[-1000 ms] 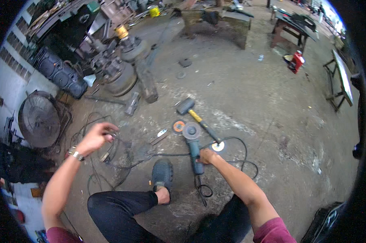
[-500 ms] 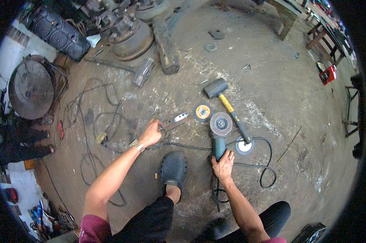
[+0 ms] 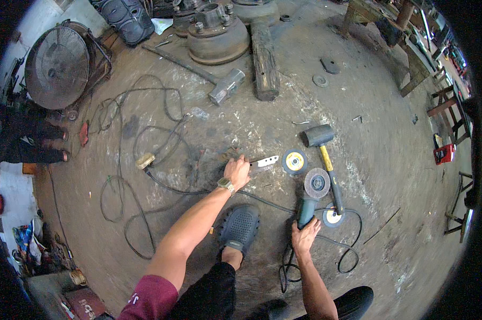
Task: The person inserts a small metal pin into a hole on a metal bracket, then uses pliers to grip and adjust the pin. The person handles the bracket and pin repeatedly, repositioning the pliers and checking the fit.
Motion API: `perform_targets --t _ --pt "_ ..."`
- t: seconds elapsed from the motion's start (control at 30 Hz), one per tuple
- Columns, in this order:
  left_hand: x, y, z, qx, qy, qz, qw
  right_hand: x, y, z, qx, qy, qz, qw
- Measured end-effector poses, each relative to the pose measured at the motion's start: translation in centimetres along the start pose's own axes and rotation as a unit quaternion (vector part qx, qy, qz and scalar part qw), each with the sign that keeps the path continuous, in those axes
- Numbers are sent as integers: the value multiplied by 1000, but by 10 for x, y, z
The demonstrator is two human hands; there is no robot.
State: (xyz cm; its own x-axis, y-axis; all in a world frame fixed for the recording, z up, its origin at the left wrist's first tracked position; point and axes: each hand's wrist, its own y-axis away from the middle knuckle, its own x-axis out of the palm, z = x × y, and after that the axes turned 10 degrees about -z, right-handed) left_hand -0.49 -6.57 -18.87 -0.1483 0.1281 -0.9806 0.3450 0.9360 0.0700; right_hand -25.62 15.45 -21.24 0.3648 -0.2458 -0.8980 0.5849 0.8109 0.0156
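On the far left a round fan (image 3: 57, 66) stands by the wall, with loose cables (image 3: 139, 176) trailing across the floor toward the middle. The left hand (image 3: 236, 172) reaches out over the floor, its fingers curled down onto the near end of a flat metal piece (image 3: 263, 162); whether they have closed around it or only press on it cannot be told. Just right lies a grinding disc (image 3: 294, 160), then a mallet (image 3: 326, 160) with a yellow handle. The right hand (image 3: 305, 237) wraps the body of the grinder (image 3: 311, 198), whose wheel points far. Judging by this, the person is placing the metal piece for grinding; the next move calls for pinning it firmly and lifting the grinder to it. The left palm hides the piece's near end, and the grinder's switch is out of sight.
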Motion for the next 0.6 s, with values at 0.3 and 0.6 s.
perform_targets --t 0.3,0.6 --pt "21 33 -38 -75 86 -36 993 -3 -1 3 23 -2 6 1000" --pt "12 36 -31 -60 85 -53 993 -7 -3 5 34 -28 21 999"
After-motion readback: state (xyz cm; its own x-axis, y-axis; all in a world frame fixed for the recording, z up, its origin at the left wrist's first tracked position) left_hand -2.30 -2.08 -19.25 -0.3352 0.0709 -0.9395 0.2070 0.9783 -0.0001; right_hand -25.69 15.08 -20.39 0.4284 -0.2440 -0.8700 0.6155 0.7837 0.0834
